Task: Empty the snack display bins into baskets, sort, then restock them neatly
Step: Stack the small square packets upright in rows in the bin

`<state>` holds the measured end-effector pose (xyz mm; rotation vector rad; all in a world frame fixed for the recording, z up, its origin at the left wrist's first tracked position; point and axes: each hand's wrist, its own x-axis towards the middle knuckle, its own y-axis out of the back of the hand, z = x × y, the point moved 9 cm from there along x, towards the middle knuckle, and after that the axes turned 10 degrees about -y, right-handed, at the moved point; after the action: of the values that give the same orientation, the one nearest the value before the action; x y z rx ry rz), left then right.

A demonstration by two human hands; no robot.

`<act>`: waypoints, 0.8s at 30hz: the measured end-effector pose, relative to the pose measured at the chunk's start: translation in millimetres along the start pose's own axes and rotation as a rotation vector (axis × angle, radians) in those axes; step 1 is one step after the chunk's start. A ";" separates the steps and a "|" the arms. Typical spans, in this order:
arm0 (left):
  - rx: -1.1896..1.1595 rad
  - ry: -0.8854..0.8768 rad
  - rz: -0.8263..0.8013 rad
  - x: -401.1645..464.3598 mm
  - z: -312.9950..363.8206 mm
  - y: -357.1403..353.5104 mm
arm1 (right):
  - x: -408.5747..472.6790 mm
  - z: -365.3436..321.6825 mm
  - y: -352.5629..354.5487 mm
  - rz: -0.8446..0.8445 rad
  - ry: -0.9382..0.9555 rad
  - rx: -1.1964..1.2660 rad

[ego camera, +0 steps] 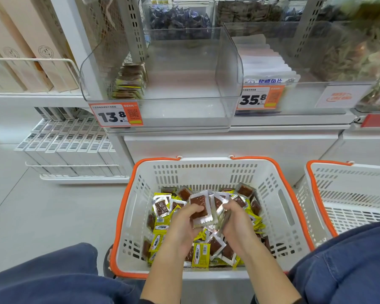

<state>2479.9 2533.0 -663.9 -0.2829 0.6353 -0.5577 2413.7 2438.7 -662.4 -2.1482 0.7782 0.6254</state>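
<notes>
The scene is a shop aisle with a pale tiled floor (42,211) and white shelving (283,123). On the shelf at middle height stands a clear display bin (228,69), holding only one upright row of snack packets (128,83) at its left wall; an orange price tag (116,115) reading 13.8 hangs on its front. Below it, on the floor between the person's knees, sits a white basket (279,207) with an orange rim, its bottom covered by a loose heap of snack sachets (201,254), yellow-backed and silver-edged with brown contents.

Both hands are inside the basket. The left hand (183,224) has its fingers curled round a small stack of sachets (199,208), thumb on top. The right hand (234,222) pinches the stack's other edge, its fingers bent round it.

The bins at the upper right are blurred; their contents look greenish and cannot be made out. The forearms hide part of the heap.

A second white basket (349,194) stands to the right, cut off by the frame. To the left are racks of white boxes (70,145) and tall cartons (20,47). A neighbouring bin holds white pouches (266,64) behind a 35.8 tag (260,97).
</notes>
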 end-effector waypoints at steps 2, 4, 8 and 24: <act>-0.026 -0.047 -0.054 -1.5 8.1 -2.6 | 0.2 -1.5 0.3 0.016 0.013 -0.081; -0.014 -0.060 -0.118 -2.6 12.8 -5.9 | -3.9 -4.2 -8.0 0.001 0.041 -0.213; -0.017 -0.074 -0.144 -3.2 15.4 -6.5 | -7.0 -5.2 -11.5 0.009 0.040 -0.238; 0.005 0.082 -0.149 -5.9 -1.7 -3.2 | -8.2 -9.9 9.4 0.209 0.081 -0.005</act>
<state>2473.7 2533.7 -661.0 -0.3052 0.6952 -0.7166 2403.2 2428.6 -655.8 -2.1234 1.0564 0.6498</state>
